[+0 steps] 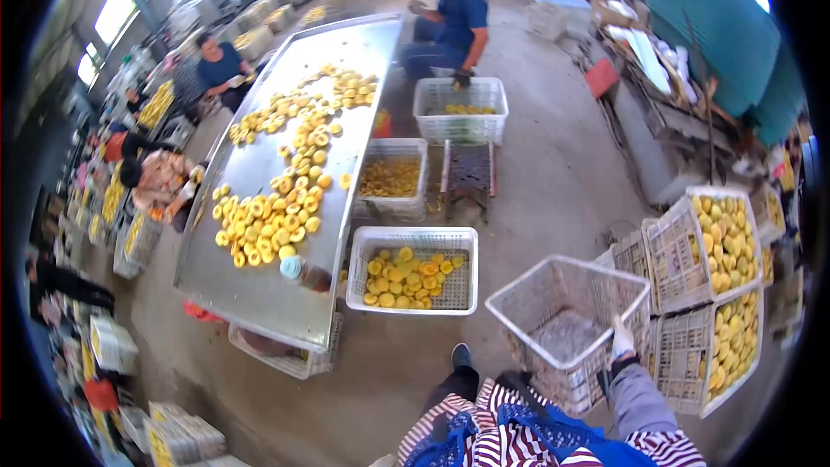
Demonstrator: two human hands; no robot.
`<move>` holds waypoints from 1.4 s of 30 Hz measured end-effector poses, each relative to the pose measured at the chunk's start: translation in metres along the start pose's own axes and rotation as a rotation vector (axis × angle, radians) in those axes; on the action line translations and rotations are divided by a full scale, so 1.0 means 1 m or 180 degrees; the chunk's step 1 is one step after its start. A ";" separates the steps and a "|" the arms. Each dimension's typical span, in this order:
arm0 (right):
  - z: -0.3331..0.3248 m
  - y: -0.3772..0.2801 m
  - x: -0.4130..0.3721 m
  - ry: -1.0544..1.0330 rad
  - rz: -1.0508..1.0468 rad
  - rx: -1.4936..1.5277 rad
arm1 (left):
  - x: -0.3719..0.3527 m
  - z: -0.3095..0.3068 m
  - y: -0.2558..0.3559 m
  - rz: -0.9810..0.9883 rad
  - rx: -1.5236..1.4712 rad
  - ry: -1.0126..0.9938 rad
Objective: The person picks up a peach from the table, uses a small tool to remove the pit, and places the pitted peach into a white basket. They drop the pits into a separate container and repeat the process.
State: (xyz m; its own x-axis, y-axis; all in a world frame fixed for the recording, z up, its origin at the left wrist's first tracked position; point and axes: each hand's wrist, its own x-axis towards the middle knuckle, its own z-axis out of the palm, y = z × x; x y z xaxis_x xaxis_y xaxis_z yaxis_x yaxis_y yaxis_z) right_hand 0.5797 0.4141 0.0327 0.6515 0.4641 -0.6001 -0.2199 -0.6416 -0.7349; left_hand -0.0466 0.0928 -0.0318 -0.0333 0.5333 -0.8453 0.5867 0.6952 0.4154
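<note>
My right hand (622,336), in a white glove, grips the right rim of a pale plastic crate (566,265). The crate stands tilted in front of me, slightly right of my body, and no fruit shows inside it. Its mesh bottom looks greyish and wet. My left hand is not clearly visible. Ahead of my feet, another white crate (413,304) on the floor holds a layer of yellow fruit halves (405,279).
A long metal table (259,281) carries many fruit halves and a blue-lidded jar (304,273). A seated co-worker (454,30) reaches into a crate (462,128). Full fruit crates (679,264) are stacked on my right. More workers sit left of the table.
</note>
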 end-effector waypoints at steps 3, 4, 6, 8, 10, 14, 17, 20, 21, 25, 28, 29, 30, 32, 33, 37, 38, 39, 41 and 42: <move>0.009 -0.080 0.012 0.0261 -0.0109 -0.0220 | 0.116 -0.040 0.011 -0.1079 0.0728 -0.0210; 0.023 -0.103 0.010 0.0429 -0.0228 -0.0142 | 0.081 -0.074 0.077 -0.0845 -0.1257 0.0439; 0.033 -0.125 0.053 0.0492 -0.0308 -0.0215 | 0.043 -0.132 0.197 -0.0429 -0.2722 0.0928; 0.050 -0.150 0.088 0.0431 -0.0491 0.0231 | 0.070 -0.153 0.229 -0.0335 -0.2762 0.0826; 0.051 -0.169 0.137 0.0394 -0.0302 0.0140 | 0.079 -0.156 0.287 -0.0343 -0.2771 0.1006; 0.088 -0.232 0.213 0.0055 0.0004 0.0356 | 0.110 -0.138 0.356 -0.0502 -0.2751 0.0915; 0.123 -0.263 0.299 -0.0139 0.0032 0.0371 | 0.145 -0.095 0.380 -0.0225 -0.2254 0.0940; 0.160 -0.290 0.344 -0.0205 0.0372 0.0465 | 0.109 -0.104 0.533 -0.1189 -0.1966 0.0235; 0.162 -0.285 0.377 -0.0200 0.0434 0.0457 | 0.105 -0.104 0.564 -0.1271 -0.2225 0.0245; 0.164 -0.327 0.430 -0.0127 0.0698 0.0220 | 0.108 -0.114 0.630 -0.1140 -0.2466 0.0192; 0.175 -0.367 0.443 0.0075 0.0642 0.0184 | 0.147 -0.102 0.588 -0.0722 -0.2153 0.0212; 0.172 -0.369 0.466 -0.0097 0.0700 0.0195 | 0.164 -0.091 0.557 -0.0577 -0.2090 0.0276; 0.176 -0.376 0.476 -0.0113 0.0637 0.0250 | 0.181 -0.083 0.529 -0.0494 -0.2052 0.0317; 0.182 -0.379 0.500 -0.0134 0.0496 0.0408 | 0.165 -0.108 0.602 -0.0989 -0.2736 0.0713; 0.188 -0.379 0.514 -0.0144 0.0401 0.0517 | 0.164 -0.124 0.634 -0.1196 -0.3053 0.0896; 0.198 -0.406 0.544 -0.0129 0.0107 0.0672 | 0.189 -0.146 0.662 -0.1009 -0.2481 0.0758; 0.198 -0.422 0.539 -0.0123 0.0199 0.0599 | 0.194 -0.152 0.669 -0.0987 -0.2509 0.0846; 0.200 -0.430 0.544 -0.0056 0.0215 0.0705 | 0.200 -0.156 0.674 -0.0973 -0.2544 0.0927; 0.202 -0.445 0.560 -0.0051 0.0283 0.0862 | 0.213 -0.161 0.684 -0.0953 -0.2573 0.1033; 0.198 -0.438 0.593 -0.0110 0.0279 0.0942 | 0.221 -0.164 0.686 -0.0948 -0.2572 0.1066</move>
State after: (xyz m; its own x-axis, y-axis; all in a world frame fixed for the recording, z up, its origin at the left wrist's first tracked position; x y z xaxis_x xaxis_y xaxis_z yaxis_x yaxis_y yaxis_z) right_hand 0.9185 1.0916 -0.0636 0.5969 0.4386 -0.6718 -0.4792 -0.4767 -0.7370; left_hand 0.2156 0.7664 0.1219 -0.3983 0.3025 -0.8659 -0.2224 0.8841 0.4111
